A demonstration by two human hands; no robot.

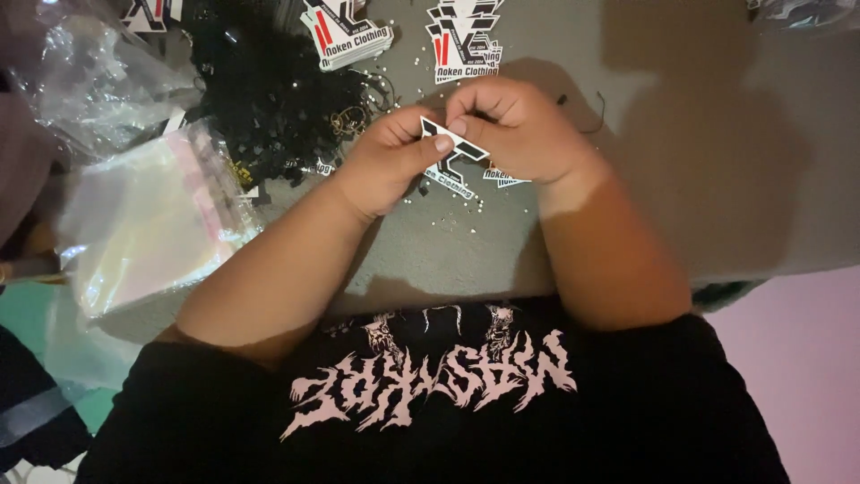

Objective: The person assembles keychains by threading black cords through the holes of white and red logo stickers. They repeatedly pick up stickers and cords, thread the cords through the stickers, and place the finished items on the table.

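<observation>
My left hand [387,159] and my right hand [512,128] meet over a grey table [717,161]. Both pinch one small die-cut card tag [452,151], white with black and red shapes. My left thumb presses on its face. My right fingertips close on its upper edge. Another tag [503,177] lies partly hidden under my right hand. Small pale beads [443,220] are scattered on the table below the hands.
Two stacks of like tags [345,31] [464,40] lie at the far edge. A pile of black cords and small metal rings [269,90] sits at the upper left. Clear plastic bags [143,215] are stacked at the left. A short black thread [591,112] lies right of my hand.
</observation>
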